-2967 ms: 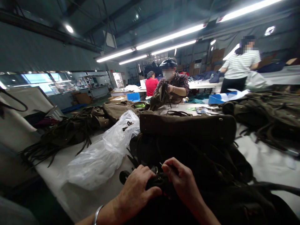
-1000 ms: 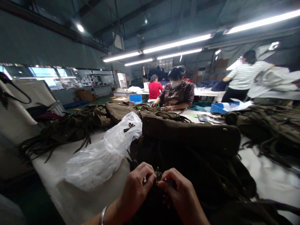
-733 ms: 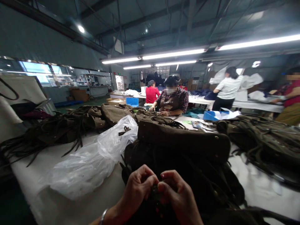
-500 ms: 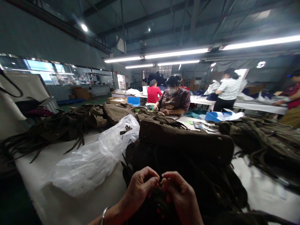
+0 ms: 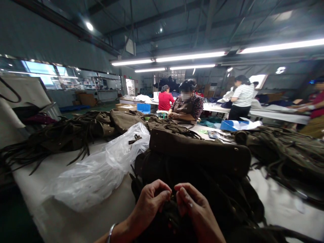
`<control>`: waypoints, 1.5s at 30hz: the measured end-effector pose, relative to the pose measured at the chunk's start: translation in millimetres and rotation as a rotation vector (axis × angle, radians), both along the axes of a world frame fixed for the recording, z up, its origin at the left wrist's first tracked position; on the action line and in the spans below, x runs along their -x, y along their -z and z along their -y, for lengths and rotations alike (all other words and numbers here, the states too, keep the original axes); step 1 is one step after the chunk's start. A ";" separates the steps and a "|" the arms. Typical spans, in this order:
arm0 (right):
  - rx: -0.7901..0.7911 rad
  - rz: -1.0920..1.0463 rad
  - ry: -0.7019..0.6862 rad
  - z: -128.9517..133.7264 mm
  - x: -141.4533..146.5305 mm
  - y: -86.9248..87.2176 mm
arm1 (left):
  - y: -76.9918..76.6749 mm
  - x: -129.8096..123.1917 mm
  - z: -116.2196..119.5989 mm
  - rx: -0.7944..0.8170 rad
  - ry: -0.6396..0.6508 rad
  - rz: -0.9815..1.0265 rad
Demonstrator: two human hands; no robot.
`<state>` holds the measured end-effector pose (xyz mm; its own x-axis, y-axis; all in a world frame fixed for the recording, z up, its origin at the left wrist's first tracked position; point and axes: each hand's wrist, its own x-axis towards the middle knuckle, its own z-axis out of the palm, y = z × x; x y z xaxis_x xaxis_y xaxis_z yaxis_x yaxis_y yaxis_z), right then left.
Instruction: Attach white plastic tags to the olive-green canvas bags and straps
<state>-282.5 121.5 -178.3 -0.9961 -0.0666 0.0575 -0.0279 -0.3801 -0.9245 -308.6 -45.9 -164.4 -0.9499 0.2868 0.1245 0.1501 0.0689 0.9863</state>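
Note:
Close together at the lower middle, my two hands meet over a dark olive cloth bag (image 5: pixel 197 165). My left hand (image 5: pixel 153 199), with a silver bangle on its wrist, has thumb and forefinger pinched at a small dark piece with a metallic glint; the piece is too small and dark to name. Facing it, my right hand (image 5: pixel 193 204) is curled with its thumb against its fingers, almost touching the left fingertips. Whatever those right fingers hold is hidden. Under both hands the cloth is in deep shadow.
A crumpled clear plastic bag (image 5: pixel 98 172) lies left on the white table (image 5: pixel 32 189). Olive bags with loose straps are heaped at left (image 5: pixel 63 135) and right (image 5: pixel 283 155). Beyond are a blue box (image 5: pixel 227 125) and a seated co-worker (image 5: pixel 187 104); other people stand farther back.
My right hand has turned slightly, its thumb now lying along its fingers. The left hand keeps its pinch. Across the table, the seated co-worker's hands have drawn together.

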 end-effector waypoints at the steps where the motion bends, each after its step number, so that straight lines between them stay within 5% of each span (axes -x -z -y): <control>1: 0.025 0.017 -0.014 0.1 0.3 0.6 | 0.2 -0.3 0.3 0.003 -0.001 -0.002; 11: 0.051 -0.035 0.017 -2.4 -0.9 -1.0 | 0.8 -0.5 0.4 0.000 -0.010 0.020; 24: -0.254 -0.124 0.128 -2.5 1.1 2.3 | -2.0 -1.6 -1.3 -0.015 -0.005 0.025; 45: -0.238 -0.102 0.162 6.8 4.7 0.8 | -2.4 -10.2 -5.1 0.135 -0.070 -0.189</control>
